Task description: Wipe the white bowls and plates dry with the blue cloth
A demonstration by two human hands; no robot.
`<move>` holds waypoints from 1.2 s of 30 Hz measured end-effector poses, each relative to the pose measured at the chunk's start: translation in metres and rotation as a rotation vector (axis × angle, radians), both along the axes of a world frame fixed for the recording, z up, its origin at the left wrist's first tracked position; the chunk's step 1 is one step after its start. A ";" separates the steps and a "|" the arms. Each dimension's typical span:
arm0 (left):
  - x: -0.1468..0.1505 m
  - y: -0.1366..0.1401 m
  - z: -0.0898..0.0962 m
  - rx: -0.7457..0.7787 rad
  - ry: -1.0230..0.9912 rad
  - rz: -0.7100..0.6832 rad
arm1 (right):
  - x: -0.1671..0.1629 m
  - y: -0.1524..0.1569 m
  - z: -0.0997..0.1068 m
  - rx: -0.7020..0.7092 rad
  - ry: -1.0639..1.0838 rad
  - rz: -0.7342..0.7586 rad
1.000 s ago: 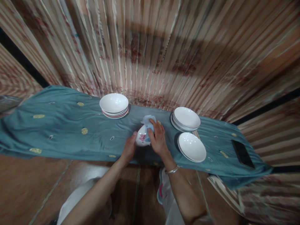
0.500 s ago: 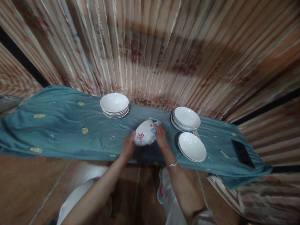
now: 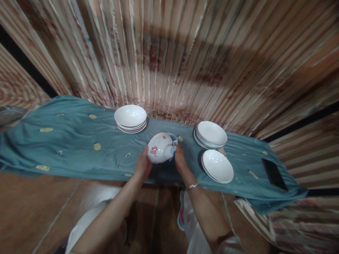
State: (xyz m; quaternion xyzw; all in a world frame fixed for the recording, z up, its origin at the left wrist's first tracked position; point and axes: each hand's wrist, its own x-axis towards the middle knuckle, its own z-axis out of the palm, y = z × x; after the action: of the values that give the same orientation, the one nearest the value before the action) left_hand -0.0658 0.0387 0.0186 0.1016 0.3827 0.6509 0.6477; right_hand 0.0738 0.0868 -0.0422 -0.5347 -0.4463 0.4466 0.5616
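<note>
A white bowl (image 3: 159,148) with red markings on its outside is held tilted above the cloth-covered table, its outer side and foot showing. My left hand (image 3: 143,164) is closed on the bowl's left edge. At the bowl's right side, my right hand (image 3: 180,160) grips a bluish-white cloth (image 3: 172,144) against it; part of the cloth is hidden behind the bowl. A bracelet circles my right wrist. Behind and to the left stands a stack of white bowls (image 3: 130,116). To the right are another stack of bowls (image 3: 212,134) and, nearer me, a smaller stack (image 3: 217,165).
A teal patterned tablecloth (image 3: 79,148) covers the long narrow table. A black phone (image 3: 274,174) lies at its right end. Pleated curtains (image 3: 169,56) hang close behind the table, and dark poles (image 3: 29,63) slant at both sides.
The bowl has turned and shifted slightly left, so more of its foot shows. Both hands have moved with it and keep their hold. The stacks stay in place.
</note>
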 end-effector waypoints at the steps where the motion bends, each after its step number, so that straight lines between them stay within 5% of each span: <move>1: 0.000 0.000 0.001 -0.013 -0.011 0.009 | -0.001 0.000 -0.001 -0.014 0.009 -0.002; 6: -0.005 -0.001 0.001 -0.045 -0.091 0.006 | -0.004 -0.005 -0.004 -0.083 0.000 -0.030; 23: -0.014 0.004 -0.016 -0.090 -0.301 -0.026 | -0.016 -0.033 -0.007 0.195 -0.409 -0.020; 36: -0.014 0.007 -0.010 -0.135 -0.320 0.053 | -0.045 -0.061 -0.021 0.169 -0.569 0.057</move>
State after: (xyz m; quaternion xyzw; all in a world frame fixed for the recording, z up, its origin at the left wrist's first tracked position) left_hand -0.0802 0.0458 0.0087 -0.0573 0.3203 0.6484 0.6883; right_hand 0.0290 0.0253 -0.0636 -0.5772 -0.6361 0.2557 0.4438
